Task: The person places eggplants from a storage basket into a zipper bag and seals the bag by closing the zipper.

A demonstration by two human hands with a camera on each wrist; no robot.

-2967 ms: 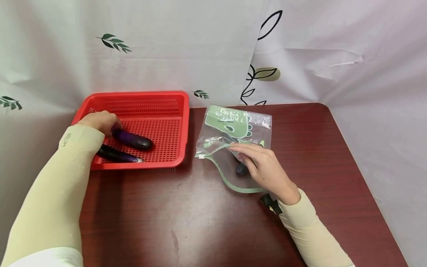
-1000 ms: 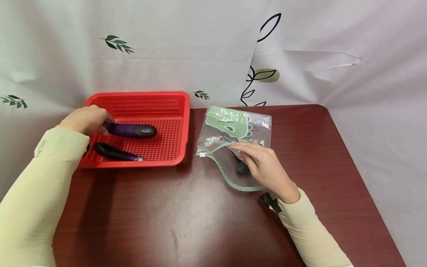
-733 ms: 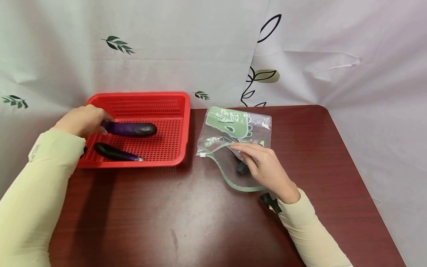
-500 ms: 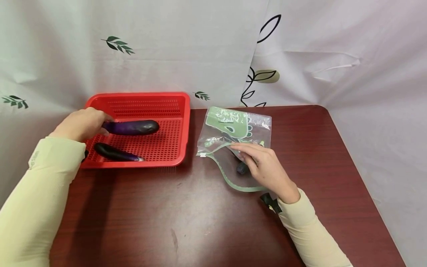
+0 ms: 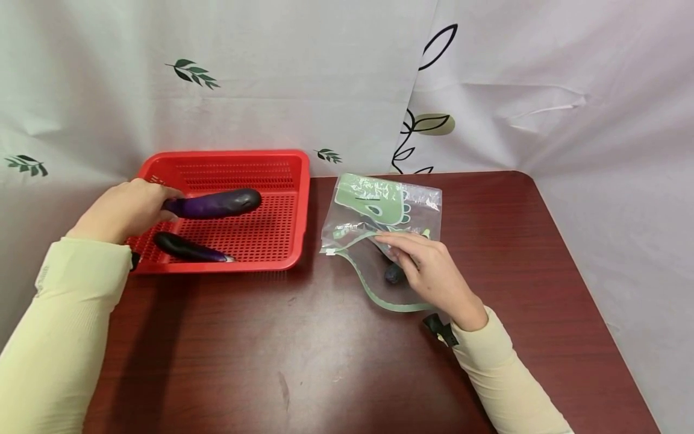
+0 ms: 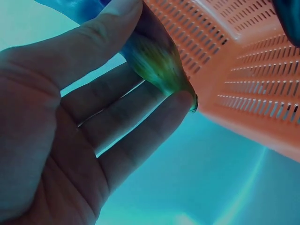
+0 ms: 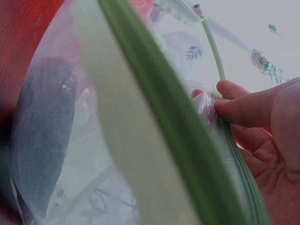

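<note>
My left hand [image 5: 121, 208] pinches the stem end of a purple eggplant [image 5: 219, 204] between thumb and fingers, holding it over the red basket [image 5: 300, 211]. Its rounded dark end points right, tilted slightly up. In the left wrist view its greenish stem cap [image 6: 157, 65] shows against my fingers. A second eggplant [image 5: 190, 247] lies in the basket near the front wall. My right hand [image 5: 434, 271] pinches the green edge of a clear zip bag [image 5: 374, 202], whose mouth gapes toward me. Inside the bag is a dark elongated vegetable [image 7: 44, 136], partly hidden by my hand.
A white slider [image 5: 329, 251] sits at the left end of the bag's mouth. The basket and bag rest on a dark red wooden table [image 5: 303, 361]. White cloth [image 5: 244, 114] with leaf prints hangs behind and at the sides.
My left hand has drawn left and lifted the eggplant off the basket floor, its rounded end rising and tilting up. The basket's left side shifted slightly right. My right hand and the bag stayed put.
</note>
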